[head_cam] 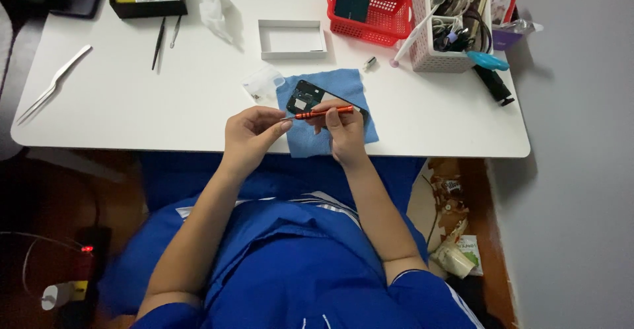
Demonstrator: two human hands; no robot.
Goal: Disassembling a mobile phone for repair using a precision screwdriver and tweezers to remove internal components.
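At the near edge of a white table [132, 98], a person in a blue shirt holds a small orange screwdriver [320, 112] level between both hands above an opened phone [310, 95]; the right hand [345, 133] has its fingers curled closed around the orange handle, thumb and forefinger pinching it near its far end; the left hand [251, 131] has its fingers bent inward, the fingertips meeting at the dark tip of the tool, though whether they grip the tip itself or some tiny part is too small to tell; the phone lies on a blue cloth [343, 85] spread just ahead of the hands, its dark inner side turned up, partly hidden by the right hand; a small clear bag [261, 82] lies touching the cloth's left edge; beyond it stands a shallow white box [292, 39], open side up; a red basket [386, 12] and a white basket [429, 55] full of cables and tools stand at the far right, with a turquoise-handled tool [487, 60] beside them; toward the far left lie black tweezers [158, 43], a second slim metal tool [175, 31] and a crumpled white wrapper [214, 9]; a pair of white tweezers [53, 83] lies well apart near the left edge; a black tray [146, 5] sits at the back.
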